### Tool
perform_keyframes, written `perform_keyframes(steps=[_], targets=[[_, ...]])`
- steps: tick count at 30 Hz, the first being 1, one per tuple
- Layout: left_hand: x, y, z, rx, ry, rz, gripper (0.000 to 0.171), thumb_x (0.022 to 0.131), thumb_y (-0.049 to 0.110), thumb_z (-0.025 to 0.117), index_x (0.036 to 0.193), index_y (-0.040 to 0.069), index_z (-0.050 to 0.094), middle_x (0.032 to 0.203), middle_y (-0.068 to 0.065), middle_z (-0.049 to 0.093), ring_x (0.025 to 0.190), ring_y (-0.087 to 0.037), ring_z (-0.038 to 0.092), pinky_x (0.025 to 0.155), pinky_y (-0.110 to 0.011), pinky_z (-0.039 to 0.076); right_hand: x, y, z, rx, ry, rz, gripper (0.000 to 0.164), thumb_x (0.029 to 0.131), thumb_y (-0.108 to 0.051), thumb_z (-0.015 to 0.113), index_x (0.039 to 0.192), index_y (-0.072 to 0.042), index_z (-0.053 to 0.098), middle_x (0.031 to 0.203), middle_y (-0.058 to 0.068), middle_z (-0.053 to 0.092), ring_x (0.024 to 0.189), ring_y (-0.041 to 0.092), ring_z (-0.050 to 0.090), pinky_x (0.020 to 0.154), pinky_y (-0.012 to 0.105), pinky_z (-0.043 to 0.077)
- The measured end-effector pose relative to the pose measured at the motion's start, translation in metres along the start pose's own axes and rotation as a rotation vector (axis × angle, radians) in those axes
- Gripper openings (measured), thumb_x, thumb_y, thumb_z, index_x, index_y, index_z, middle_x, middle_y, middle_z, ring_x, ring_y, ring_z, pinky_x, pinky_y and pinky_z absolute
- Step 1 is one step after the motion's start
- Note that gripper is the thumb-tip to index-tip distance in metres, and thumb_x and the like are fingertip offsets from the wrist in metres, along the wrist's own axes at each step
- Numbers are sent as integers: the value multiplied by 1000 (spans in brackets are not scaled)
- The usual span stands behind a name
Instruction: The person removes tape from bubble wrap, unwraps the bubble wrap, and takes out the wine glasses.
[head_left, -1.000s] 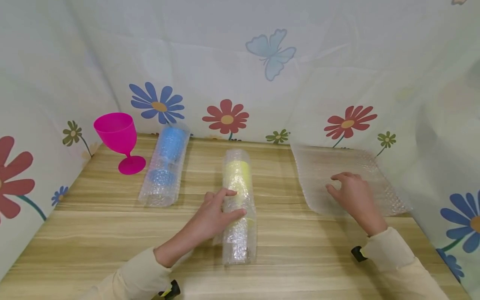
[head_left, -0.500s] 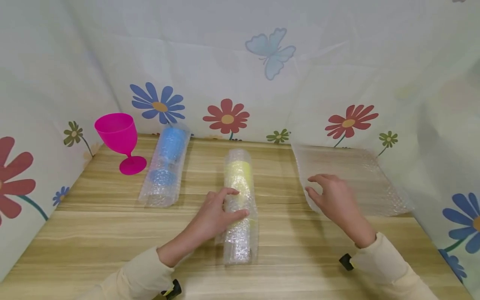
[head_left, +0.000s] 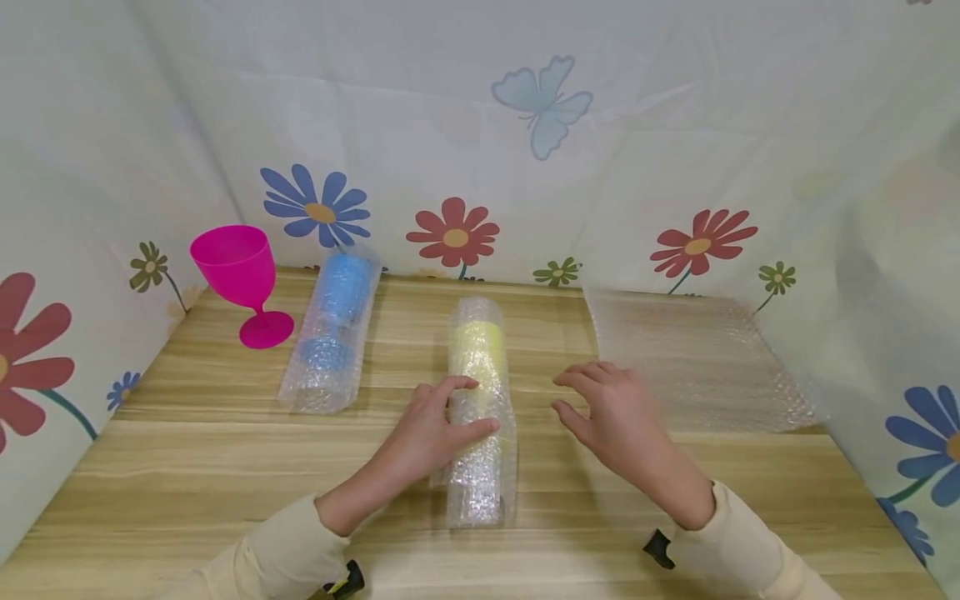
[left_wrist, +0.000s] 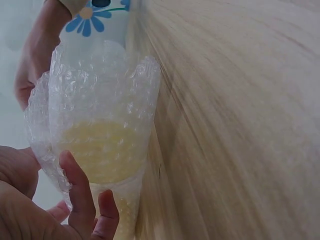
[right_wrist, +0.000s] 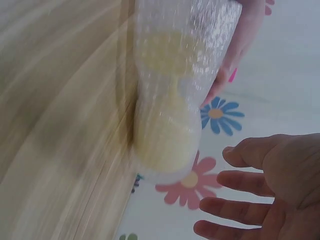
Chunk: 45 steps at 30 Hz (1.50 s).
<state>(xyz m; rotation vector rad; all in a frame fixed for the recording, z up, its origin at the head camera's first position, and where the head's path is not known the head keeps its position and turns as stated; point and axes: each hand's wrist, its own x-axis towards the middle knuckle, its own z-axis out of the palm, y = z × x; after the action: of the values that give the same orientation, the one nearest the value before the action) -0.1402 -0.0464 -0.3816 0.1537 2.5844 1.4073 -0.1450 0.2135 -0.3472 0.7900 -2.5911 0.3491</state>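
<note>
A yellow goblet (head_left: pixel 480 343) lies rolled in bubble wrap (head_left: pixel 474 496) at the middle of the wooden table. In the right wrist view, the goblet's bowl (right_wrist: pixel 167 135), stem and round foot show through the plastic. My left hand (head_left: pixel 427 429) holds the roll from its left side, thumb and index finger on top. Bent fingers (left_wrist: pixel 80 195) lie along the wrap in the left wrist view. To the right of the roll, my right hand (head_left: pixel 618 421) hovers apart from it with fingers spread and nothing in them.
A blue goblet (head_left: pixel 345 287) rolled in bubble wrap lies at the back left. Beside it a bright pink goblet (head_left: pixel 236 267) stands upright. A flat bubble wrap sheet (head_left: pixel 705 358) covers the right rear of the table. Flower-printed cloth (head_left: pixel 450 125) encloses the back and sides.
My right hand has moved left from above the flat bubble wrap sheet toward the roll. The left hand and the wrapped yellow goblet have stayed in place.
</note>
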Motion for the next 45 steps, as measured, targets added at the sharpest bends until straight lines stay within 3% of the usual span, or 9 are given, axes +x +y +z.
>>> perform_keyframes(steps=[8,18,24,29,37,39,42,45], targets=[[0,0,1,12,-3,-10,65,86,49,82,141,25,58,112,-13,49,88,-25,53,66,-34,46,-2,-30,4,46,-24,-58,34,85,-32,86,107,-8,78,108,7,75,103,28,69,86,50,57],[0,1,1,35,3,2,66,87,51,81,141,22,57,110,-14,49,78,-23,52,61,-33,44,-6,-70,15,269,-126,-118,39,84,-50,83,93,-14,71,103,-3,66,100,13,64,82,31,59],[0,2,1,48,15,3,62,87,48,81,139,21,58,107,-11,50,80,-22,50,63,-32,43,-8,-82,24,237,-160,-141,49,77,-52,88,96,-13,66,107,-2,59,99,12,56,80,26,56],[2,1,1,47,12,5,60,88,43,82,139,21,59,106,-10,50,84,-22,49,66,-32,44,-8,-86,26,206,-182,-144,44,78,-42,90,99,-11,66,106,-1,59,98,14,56,81,29,55],[1,1,-6,-44,-49,17,49,98,37,72,142,18,58,126,-20,53,74,-21,62,61,-33,53,-9,-87,26,143,-144,-180,20,83,-6,84,93,-7,66,96,2,60,90,16,57,73,27,53],[-1,1,-9,-118,-74,15,44,102,26,66,145,18,57,130,-22,53,66,-24,64,58,-36,57,-9,-86,27,103,-125,-176,23,80,1,81,94,-6,64,92,2,58,86,17,56,70,27,52],[-3,1,-13,-285,-118,-18,52,102,5,57,152,17,48,127,-21,54,72,-25,64,56,-40,60,-10,-83,27,54,-123,-148,37,76,8,78,108,-2,64,89,3,56,84,17,55,66,26,51],[-3,0,-13,-430,-141,-56,64,98,-9,51,156,13,38,123,-20,54,84,-28,64,61,-41,62,-12,-81,27,34,-145,-113,50,73,12,75,121,2,63,88,4,53,79,15,52,61,23,49]])
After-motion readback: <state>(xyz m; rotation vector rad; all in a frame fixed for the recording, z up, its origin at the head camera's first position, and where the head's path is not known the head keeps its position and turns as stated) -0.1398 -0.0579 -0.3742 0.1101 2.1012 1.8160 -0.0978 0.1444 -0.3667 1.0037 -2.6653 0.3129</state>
